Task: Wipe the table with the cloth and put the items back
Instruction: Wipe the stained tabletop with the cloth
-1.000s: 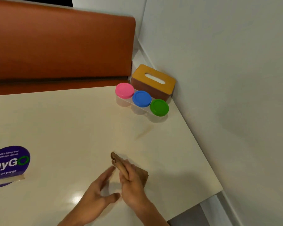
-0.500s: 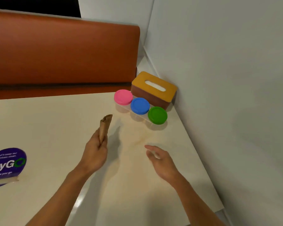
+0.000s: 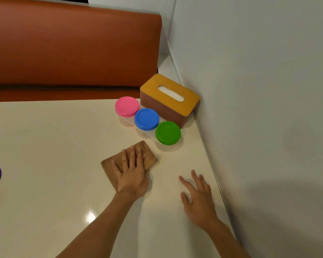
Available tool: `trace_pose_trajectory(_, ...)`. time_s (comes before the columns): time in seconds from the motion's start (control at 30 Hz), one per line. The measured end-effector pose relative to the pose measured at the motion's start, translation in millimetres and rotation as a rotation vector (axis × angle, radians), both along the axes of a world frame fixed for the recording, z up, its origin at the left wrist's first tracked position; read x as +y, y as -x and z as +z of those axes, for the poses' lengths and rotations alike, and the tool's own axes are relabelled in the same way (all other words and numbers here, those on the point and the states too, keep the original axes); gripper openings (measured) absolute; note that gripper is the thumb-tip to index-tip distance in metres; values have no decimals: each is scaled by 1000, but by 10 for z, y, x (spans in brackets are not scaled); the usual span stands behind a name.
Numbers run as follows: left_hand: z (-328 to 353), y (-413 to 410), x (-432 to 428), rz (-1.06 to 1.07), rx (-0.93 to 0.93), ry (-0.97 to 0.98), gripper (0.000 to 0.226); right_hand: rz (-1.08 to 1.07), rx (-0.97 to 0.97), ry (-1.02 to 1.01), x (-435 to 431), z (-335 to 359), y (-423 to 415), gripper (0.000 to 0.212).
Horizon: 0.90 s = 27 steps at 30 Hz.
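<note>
**Left hand flat on the cloth near the jars**

The left hand presses the brown cloth onto the cream table, its fingers straight and slightly apart. The cloth lies just short of three jars with a pink lid, a blue lid and a green lid. These stand in a row against a tissue box in the corner by the wall. The right hand is empty with its fingers spread, low over the table's right edge; contact cannot be told.
</note>
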<state>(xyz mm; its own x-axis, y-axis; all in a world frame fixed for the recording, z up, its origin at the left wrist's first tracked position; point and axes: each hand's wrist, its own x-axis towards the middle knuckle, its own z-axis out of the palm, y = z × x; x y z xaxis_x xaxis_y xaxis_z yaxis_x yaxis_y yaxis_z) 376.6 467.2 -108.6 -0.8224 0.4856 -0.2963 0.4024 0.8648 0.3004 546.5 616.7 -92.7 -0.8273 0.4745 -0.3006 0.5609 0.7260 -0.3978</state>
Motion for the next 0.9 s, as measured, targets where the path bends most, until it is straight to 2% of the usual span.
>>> trace_pose_trajectory(0.2, 20, -307, 171, -72, -15, 1, 70, -14, 50, 14, 28, -29, 30, 45)
trace_pose_trajectory(0.4, -33, -617, 86, -260, 20, 19, 74, -30, 65, 1, 59, -41, 24, 42)
trace_pose_trajectory(0.5, -48, -798, 4, -350, 1, 9, 68, -17, 66, -11, 103, -24, -8, 42)
trace_pose_trajectory(0.67, 11, -1085, -190, -427, -83, -123, 65, -6, 83, 14, 214, 49, -23, 40)
trace_pose_trajectory(0.73, 69, -1109, -291, -394, -201, -259, 58, -12, 109, 24, 271, 83, -20, 38)
trace_pose_trajectory(0.83, 427, -943, -467, -180, -445, -577, 50, -23, 143, 51, 304, 114, -15, 36)
trace_pose_trajectory(0.9, 699, -744, -618, -108, -545, -781, 49, -17, 150, 49, 286, 127, -10, 36)
